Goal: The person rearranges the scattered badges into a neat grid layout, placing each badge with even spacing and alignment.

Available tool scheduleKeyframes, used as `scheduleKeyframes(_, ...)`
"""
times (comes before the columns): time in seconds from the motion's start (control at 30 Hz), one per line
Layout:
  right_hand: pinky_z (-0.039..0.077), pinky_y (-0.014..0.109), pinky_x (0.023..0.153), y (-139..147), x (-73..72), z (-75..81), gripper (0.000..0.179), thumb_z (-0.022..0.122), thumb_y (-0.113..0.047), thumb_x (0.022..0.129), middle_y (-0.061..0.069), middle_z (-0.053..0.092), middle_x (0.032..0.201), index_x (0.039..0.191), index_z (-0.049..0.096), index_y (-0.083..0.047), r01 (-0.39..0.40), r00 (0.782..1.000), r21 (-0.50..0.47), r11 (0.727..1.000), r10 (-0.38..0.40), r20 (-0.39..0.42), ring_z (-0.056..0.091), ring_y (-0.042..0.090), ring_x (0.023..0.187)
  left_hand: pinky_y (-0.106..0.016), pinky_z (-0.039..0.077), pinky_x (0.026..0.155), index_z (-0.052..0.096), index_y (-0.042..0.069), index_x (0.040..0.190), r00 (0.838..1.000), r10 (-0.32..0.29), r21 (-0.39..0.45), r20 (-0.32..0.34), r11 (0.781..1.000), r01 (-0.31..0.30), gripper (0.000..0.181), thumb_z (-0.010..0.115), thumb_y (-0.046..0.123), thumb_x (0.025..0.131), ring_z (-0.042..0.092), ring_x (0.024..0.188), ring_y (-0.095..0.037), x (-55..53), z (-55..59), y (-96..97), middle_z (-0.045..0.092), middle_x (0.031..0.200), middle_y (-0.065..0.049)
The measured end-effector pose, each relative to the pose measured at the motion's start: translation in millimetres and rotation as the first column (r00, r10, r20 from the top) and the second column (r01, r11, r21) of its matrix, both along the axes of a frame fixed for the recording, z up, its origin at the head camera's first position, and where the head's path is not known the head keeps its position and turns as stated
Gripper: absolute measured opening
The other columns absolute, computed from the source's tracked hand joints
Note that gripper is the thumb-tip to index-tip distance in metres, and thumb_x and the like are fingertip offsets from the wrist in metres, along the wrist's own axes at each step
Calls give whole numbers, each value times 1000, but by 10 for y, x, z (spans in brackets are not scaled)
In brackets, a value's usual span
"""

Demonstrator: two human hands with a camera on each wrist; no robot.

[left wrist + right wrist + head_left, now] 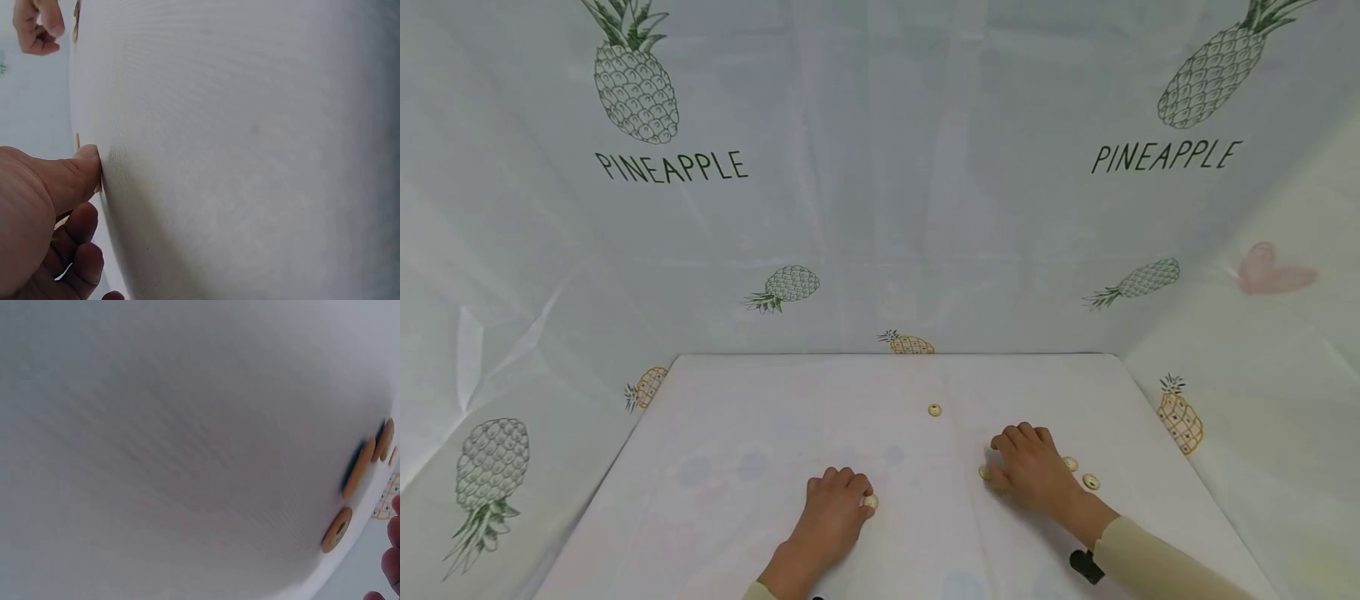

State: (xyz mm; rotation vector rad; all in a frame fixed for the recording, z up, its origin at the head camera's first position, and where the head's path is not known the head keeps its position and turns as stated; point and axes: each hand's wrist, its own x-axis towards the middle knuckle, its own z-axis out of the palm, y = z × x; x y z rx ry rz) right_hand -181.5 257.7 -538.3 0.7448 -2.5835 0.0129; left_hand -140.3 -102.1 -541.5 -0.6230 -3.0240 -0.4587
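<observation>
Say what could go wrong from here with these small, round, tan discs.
The left hand pinches a small, round, tan disc, which could slip out of that narrow hold. The right hand is close beside two similar discs and might nudge them if it draws back.

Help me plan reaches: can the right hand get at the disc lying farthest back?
Probably yes: only white tabletop shows between the right hand and the farthest disc, so the way looks free.
</observation>
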Motion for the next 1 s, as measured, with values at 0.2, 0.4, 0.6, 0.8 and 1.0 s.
scheduleKeyframes(0.2,43,46,85,-23,93,-38,30,79,-35,92,3,60,102,105,66,-11,-14,999,-1,1000,14,33,52,23,94,-41,39,80,69,20,105,1000,-2,-16,-24,1000,1,21,80,32,93,50,91,-15,7,-6,-1,62,101,6)
scheduleKeyframes(0.4,42,46,87,-22,111,-80,26,76,-36,94,0,60,101,103,67,-13,9,996,8,1000,-10,90,51,20,95,-41,40,80,68,21,104,999,1,-1,-37,1000,-1,20,80,32,93,49,91,-15,5,-33,4,61,100,7)
scheduleKeyframes(0.6,43,45,88,-33,101,-92,23,78,-34,92,-3,60,98,99,68,-15,9,994,4,1000,-10,106,50,18,94,-42,41,79,68,20,106,1000,4,-14,-24,1000,-4,21,80,32,93,50,91,-16,11,-24,19,62,101,5)
scheduleKeyframes(0.8,42,43,87,-69,64,-83,16,80,-29,91,-5,62,94,95,70,-16,-35,996,-19,999,36,82,50,16,91,-41,40,78,68,20,106,1000,7,2,-17,1000,-7,21,80,30,93,50,90,-15,8,-17,10,63,102,5)
scheduleKeyframes(1.0,43,44,87,-57,66,-39,25,87,-31,86,-4,64,97,98,73,-16,-54,996,-2,999,54,72,50,17,93,-40,40,76,68,20,104,999,10,15,-31,1000,-10,22,82,30,91,50,89,-15,1,-43,9,63,100,5)
